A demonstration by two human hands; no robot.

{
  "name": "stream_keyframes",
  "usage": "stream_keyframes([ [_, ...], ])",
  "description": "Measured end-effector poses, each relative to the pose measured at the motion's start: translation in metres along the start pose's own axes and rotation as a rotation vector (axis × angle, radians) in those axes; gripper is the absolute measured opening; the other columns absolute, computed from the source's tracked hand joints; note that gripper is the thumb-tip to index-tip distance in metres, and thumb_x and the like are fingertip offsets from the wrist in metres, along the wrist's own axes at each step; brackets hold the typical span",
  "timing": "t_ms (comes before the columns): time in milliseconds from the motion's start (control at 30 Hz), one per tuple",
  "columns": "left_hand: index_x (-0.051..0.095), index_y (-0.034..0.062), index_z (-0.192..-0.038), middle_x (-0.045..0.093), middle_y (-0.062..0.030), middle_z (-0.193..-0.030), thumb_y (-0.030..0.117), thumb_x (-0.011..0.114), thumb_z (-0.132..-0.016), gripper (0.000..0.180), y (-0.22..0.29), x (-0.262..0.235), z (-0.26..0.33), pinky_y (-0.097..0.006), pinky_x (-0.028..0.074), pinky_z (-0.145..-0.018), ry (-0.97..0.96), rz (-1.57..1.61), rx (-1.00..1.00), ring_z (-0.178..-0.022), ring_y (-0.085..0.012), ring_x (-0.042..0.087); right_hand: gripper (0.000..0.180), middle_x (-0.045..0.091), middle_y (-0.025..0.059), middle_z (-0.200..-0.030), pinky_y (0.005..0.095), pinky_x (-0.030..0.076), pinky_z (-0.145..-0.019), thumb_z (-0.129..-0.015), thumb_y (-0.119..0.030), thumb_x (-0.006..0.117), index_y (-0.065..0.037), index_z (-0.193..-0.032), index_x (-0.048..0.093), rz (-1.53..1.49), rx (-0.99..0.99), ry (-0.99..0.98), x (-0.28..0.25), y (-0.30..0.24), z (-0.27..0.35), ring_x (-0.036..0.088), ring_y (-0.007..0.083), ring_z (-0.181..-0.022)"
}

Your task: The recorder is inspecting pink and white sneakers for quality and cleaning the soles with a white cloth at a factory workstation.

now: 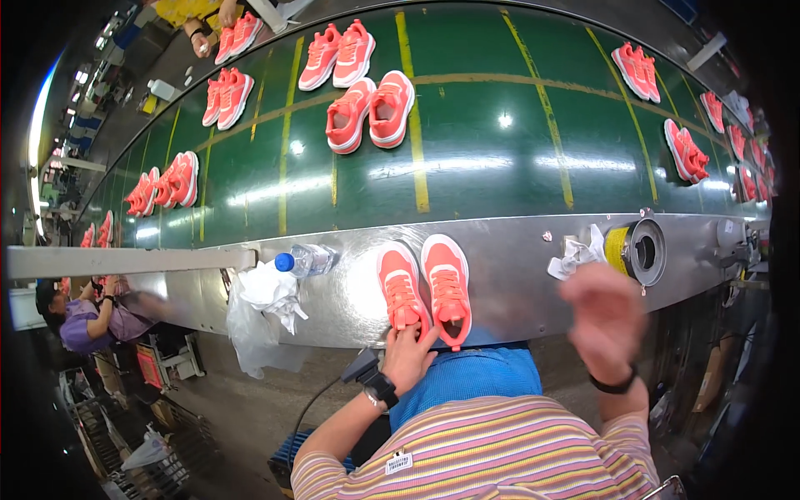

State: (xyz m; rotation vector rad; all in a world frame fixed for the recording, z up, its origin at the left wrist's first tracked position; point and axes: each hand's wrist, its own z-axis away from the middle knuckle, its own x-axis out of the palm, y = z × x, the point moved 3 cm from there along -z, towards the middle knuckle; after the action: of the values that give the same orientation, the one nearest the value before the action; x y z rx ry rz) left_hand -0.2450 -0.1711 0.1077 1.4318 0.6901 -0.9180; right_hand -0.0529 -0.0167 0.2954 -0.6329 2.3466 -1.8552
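A pair of coral-pink sneakers (425, 287) lies side by side on the metal shelf (508, 275) in front of me, toes toward me. My left hand (408, 354) touches the near end of the left sneaker, fingers resting on it. My right hand (604, 317) is raised in the air to the right, blurred, fingers apart and holding nothing. Behind the shelf runs a green conveyor belt (475, 142) carrying several more pairs of the same sneakers, the closest pair (371, 112) straight ahead.
A plastic water bottle with a blue cap (304, 261) lies on the shelf at left, beside white plastic bags (267, 304). A yellow tape roll (637, 250) and crumpled white paper (575, 254) sit at right. Another person (92, 317) works at lower left.
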Motion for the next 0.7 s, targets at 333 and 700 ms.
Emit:
stream_keyframes([
  [333,0.047,-0.0013,-0.111,0.057,-0.0087,-0.1,-0.001,0.061,-0.073,0.041,-0.09,0.046,-0.005,-0.03,0.047,-0.078,0.286,1.062,-0.509,-0.089,-0.0181,0.057,0.079,0.045,0.0165,-0.124,0.0335,0.04,-0.093,-0.069,-0.011,0.073,-0.002,-0.134,0.03,0.366,0.734,-0.135,0.006,0.255,0.116,0.047,0.0249,-0.113],
  [700,0.05,0.0057,-0.11,0.055,-0.0049,-0.104,0.012,0.049,-0.091,0.02,-0.073,0.038,-0.014,-0.029,0.048,-0.081,0.184,1.7,-0.68,-0.094,-0.0144,0.055,0.04,0.052,0.0073,-0.119,0.0283,0.039,-0.093,-0.081,-0.004,0.056,-0.002,-0.12,0.046,-0.035,0.879,-0.033,-0.029,0.218,0.104,0.049,0.0153,-0.108],
])
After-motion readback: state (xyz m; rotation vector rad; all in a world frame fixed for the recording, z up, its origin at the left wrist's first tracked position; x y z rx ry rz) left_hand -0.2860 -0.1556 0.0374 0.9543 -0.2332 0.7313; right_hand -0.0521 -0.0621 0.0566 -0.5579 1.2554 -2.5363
